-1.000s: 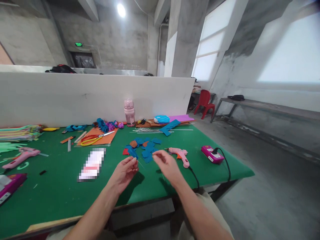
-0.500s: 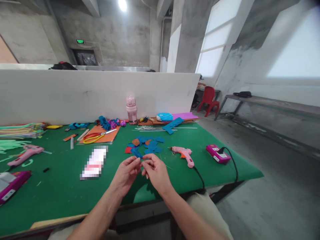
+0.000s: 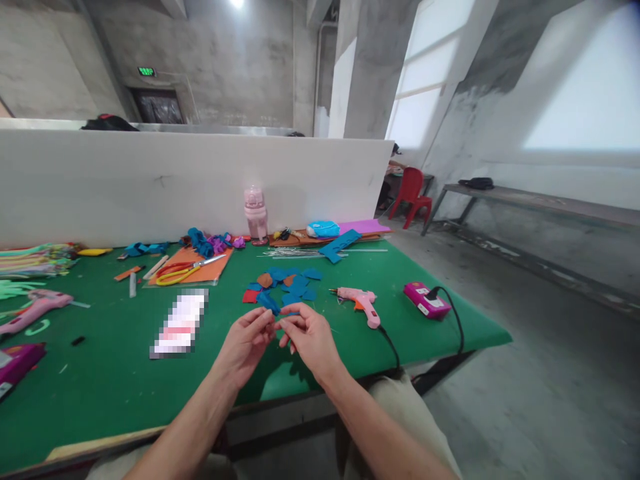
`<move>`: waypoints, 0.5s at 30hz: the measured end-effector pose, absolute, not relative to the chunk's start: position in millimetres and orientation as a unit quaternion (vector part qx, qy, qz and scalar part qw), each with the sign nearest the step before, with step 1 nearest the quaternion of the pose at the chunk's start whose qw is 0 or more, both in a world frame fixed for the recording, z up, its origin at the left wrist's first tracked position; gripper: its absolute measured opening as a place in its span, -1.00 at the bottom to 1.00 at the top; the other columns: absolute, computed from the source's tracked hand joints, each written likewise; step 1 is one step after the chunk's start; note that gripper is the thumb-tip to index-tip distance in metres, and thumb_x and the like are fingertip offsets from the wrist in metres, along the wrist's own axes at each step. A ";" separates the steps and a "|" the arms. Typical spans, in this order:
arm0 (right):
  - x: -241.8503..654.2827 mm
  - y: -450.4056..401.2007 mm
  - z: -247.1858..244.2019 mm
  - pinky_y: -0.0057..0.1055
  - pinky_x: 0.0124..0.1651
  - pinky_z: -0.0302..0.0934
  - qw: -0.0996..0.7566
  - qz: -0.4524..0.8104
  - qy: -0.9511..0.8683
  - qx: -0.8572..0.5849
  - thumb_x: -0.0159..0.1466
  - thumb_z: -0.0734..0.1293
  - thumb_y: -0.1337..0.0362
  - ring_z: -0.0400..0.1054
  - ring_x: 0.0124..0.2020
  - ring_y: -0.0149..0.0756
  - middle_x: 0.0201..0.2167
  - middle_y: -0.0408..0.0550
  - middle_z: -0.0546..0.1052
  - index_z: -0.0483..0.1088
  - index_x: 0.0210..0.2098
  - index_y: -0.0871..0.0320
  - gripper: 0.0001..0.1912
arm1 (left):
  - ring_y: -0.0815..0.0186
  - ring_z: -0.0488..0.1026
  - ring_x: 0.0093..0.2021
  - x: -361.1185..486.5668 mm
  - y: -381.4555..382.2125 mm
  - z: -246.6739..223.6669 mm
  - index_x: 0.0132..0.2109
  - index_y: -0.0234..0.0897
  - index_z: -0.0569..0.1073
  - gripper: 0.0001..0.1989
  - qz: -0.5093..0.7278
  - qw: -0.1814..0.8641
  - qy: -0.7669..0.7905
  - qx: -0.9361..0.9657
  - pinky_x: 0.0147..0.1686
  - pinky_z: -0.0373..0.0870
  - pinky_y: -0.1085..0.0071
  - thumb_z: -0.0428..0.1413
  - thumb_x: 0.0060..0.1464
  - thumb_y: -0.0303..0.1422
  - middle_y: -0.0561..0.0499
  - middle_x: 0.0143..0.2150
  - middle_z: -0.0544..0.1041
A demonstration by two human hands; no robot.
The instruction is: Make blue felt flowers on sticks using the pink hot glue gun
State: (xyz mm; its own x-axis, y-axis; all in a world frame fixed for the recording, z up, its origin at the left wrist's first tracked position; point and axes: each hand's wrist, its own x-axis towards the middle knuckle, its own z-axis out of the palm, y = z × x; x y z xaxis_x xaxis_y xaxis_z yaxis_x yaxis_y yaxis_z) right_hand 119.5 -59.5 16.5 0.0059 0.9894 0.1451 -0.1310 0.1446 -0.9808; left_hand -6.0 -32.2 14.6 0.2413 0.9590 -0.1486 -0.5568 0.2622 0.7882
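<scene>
Over the green tabletop, my left hand point(image 3: 247, 340) and my right hand point(image 3: 307, 337) meet fingertip to fingertip. Both are closed in a pinch around the near end of a curled blue felt-like piece point(image 3: 269, 301), whose far end sticks out beyond the fingers. The exact grip is partly hidden behind the fingertips. Just past the hands lie several loose flat blue pieces point(image 3: 297, 288), with brown pieces point(image 3: 265, 281) among them and a red piece point(image 3: 250, 296) at the left. A pink glue gun point(image 3: 361, 303) rests to the right of my right hand, its nozzle pointing left.
Left of the hands are a blurred-out white card point(image 3: 181, 323) and scissors point(image 3: 180, 272) on an orange sheet point(image 3: 217, 267). A magenta power block point(image 3: 427, 301) with a black cord stands at the right. A pink bottle point(image 3: 257, 217) stands against the white partition point(image 3: 200, 180).
The view has shifted slightly, so everything sits a little further left and higher. Both hands stay pinched together at the blue piece, with only slight finger movement.
</scene>
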 end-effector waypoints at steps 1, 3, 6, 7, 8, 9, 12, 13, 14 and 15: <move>119.6 -59.5 16.1 -0.62 -0.71 0.04 0.565 0.497 -0.502 -0.427 0.09 0.24 0.26 0.28 -0.65 -0.49 -0.53 -0.16 0.46 0.28 -0.28 0.16 -0.81 | 0.41 0.42 -0.49 -5.7 -32.2 14.8 -0.43 -0.36 0.42 -0.84 0.524 0.723 0.330 0.307 -0.52 0.33 0.53 0.24 -0.23 -0.46 0.06 -0.51 0.45; 119.7 -59.6 15.6 -0.62 -0.71 0.04 0.565 0.500 -0.499 -0.426 0.09 0.25 0.25 0.28 -0.66 -0.49 -0.53 -0.17 0.46 0.29 -0.28 0.16 -0.81 | 0.41 0.43 -0.50 -5.2 -32.6 15.5 -0.43 -0.35 0.41 -0.83 0.524 0.720 0.336 0.306 -0.52 0.34 0.53 0.25 -0.24 -0.46 0.06 -0.51 0.46; 119.4 -60.0 15.4 -0.62 -0.71 0.04 0.566 0.507 -0.492 -0.425 0.09 0.25 0.26 0.28 -0.66 -0.49 -0.53 -0.17 0.47 0.29 -0.28 0.16 -0.80 | 0.41 0.43 -0.50 -4.8 -33.0 16.2 -0.43 -0.35 0.40 -0.82 0.525 0.719 0.334 0.310 -0.53 0.34 0.53 0.25 -0.24 -0.46 0.08 -0.52 0.45; 119.2 -60.1 15.4 -0.62 -0.71 0.04 0.566 0.509 -0.490 -0.424 0.08 0.25 0.26 0.29 -0.66 -0.50 -0.52 -0.17 0.47 0.30 -0.28 0.16 -0.80 | 0.41 0.43 -0.50 -4.8 -33.1 16.2 -0.43 -0.35 0.40 -0.83 0.525 0.719 0.331 0.313 -0.54 0.34 0.53 0.24 -0.24 -0.46 0.08 -0.52 0.45; 118.9 -60.1 15.4 -0.63 -0.71 0.04 0.567 0.511 -0.489 -0.423 0.08 0.25 0.27 0.29 -0.66 -0.49 -0.52 -0.17 0.47 0.30 -0.27 0.16 -0.80 | 0.41 0.43 -0.50 -4.9 -33.1 16.1 -0.43 -0.35 0.39 -0.83 0.524 0.719 0.329 0.316 -0.54 0.34 0.53 0.24 -0.23 -0.46 0.08 -0.52 0.45; 118.6 -60.2 15.3 -0.63 -0.71 0.04 0.568 0.512 -0.488 -0.421 0.09 0.25 0.27 0.29 -0.66 -0.49 -0.52 -0.16 0.47 0.30 -0.27 0.16 -0.80 | 0.42 0.43 -0.50 -5.0 -33.1 15.9 -0.43 -0.35 0.39 -0.84 0.523 0.720 0.327 0.318 -0.54 0.34 0.53 0.23 -0.21 -0.46 0.08 -0.52 0.45; 117.8 -60.3 14.8 -0.63 -0.71 0.04 0.572 0.514 -0.488 -0.413 0.09 0.25 0.28 0.30 -0.65 -0.49 -0.51 -0.16 0.48 0.31 -0.26 0.15 -0.79 | 0.42 0.43 -0.50 -5.3 -33.1 15.3 -0.42 -0.34 0.39 -0.85 0.521 0.722 0.320 0.324 -0.55 0.33 0.53 0.22 -0.19 -0.46 0.09 -0.52 0.44; 117.5 -60.4 14.6 -0.63 -0.71 0.05 0.572 0.515 -0.488 -0.411 0.09 0.25 0.28 0.30 -0.65 -0.49 -0.51 -0.16 0.48 0.31 -0.25 0.14 -0.79 | 0.42 0.42 -0.50 -5.3 -33.1 15.2 -0.42 -0.34 0.39 -0.86 0.520 0.722 0.319 0.324 -0.55 0.33 0.52 0.22 -0.18 -0.46 0.09 -0.52 0.44; 117.3 -60.6 14.6 -0.63 -0.71 0.05 0.573 0.516 -0.488 -0.410 0.09 0.25 0.28 0.30 -0.65 -0.49 -0.51 -0.16 0.48 0.32 -0.24 0.14 -0.79 | 0.41 0.42 -0.51 -5.3 -33.1 15.2 -0.42 -0.34 0.39 -0.85 0.520 0.723 0.319 0.324 -0.56 0.33 0.52 0.22 -0.18 -0.45 0.09 -0.52 0.44; 117.1 -60.8 14.6 -0.64 -0.71 0.05 0.573 0.515 -0.488 -0.410 0.09 0.25 0.28 0.30 -0.65 -0.49 -0.51 -0.16 0.48 0.32 -0.24 0.14 -0.78 | 0.41 0.42 -0.51 -5.3 -33.2 15.3 -0.42 -0.34 0.39 -0.85 0.520 0.723 0.319 0.323 -0.57 0.33 0.52 0.22 -0.19 -0.45 0.09 -0.52 0.44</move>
